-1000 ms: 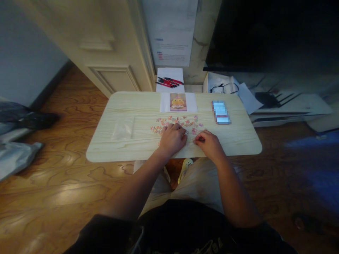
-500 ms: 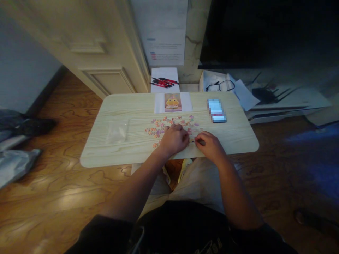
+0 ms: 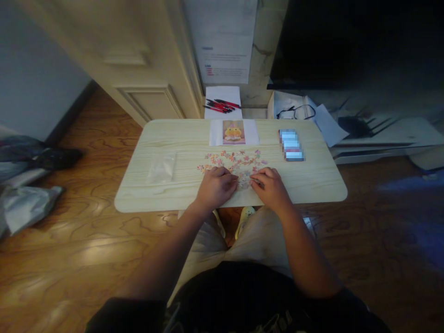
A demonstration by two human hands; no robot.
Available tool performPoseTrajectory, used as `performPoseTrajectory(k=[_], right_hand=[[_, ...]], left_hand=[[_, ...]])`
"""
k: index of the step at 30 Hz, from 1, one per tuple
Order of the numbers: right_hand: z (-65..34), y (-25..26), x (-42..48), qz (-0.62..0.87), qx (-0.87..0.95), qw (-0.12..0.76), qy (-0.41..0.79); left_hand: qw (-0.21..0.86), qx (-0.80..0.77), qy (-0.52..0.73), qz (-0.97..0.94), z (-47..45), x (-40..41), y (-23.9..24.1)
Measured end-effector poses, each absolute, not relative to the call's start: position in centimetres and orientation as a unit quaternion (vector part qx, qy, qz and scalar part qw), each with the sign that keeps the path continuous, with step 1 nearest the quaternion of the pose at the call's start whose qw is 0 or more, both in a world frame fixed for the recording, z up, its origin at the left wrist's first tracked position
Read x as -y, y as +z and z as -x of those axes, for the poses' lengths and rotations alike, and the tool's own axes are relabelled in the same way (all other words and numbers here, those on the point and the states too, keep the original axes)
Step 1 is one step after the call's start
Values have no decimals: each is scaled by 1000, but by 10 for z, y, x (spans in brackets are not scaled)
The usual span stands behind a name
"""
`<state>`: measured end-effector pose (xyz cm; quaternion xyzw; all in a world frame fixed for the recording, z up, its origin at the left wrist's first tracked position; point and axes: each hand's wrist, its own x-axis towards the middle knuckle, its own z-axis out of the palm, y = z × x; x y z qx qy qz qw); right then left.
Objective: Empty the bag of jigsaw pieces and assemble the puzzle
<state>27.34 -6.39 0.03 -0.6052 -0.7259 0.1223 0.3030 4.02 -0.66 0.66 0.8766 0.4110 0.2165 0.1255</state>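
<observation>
Left hand [image 3: 215,187] has slid leftward in the head view versus half a second ago, so more of the small pieces [image 3: 244,178] show between it and the right hand [image 3: 272,187]; fingertips flank that patch, probably steadying it; both hands are curled, can't tell if either's gripping a piece; scattered pieces [image 3: 219,161] lie just beyond the fingers, printed picture [image 3: 233,132] past those, likely for easy glancing; fingertip gap's wider now too.

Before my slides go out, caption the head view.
Both hands among small pieces on a table, picture and phone beyond.
</observation>
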Motion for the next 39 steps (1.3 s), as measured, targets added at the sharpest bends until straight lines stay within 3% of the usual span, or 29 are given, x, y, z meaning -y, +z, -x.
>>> performPoseTrajectory(k=[8,17,24,39], right_hand=[[-245,3,48,631,731,234,110],[-260,7,48,628,722,267,113],[-260,8,51,627,743,227,56],[-271,2,58,637,730,226,99]], left_hand=[[111,-394,224,-885,-43,17,-5],[114,-413,218,-877,-38,20,-1],[72,-439,193,-874,-51,23,4],[74,-450,177,-872,-56,28,11]])
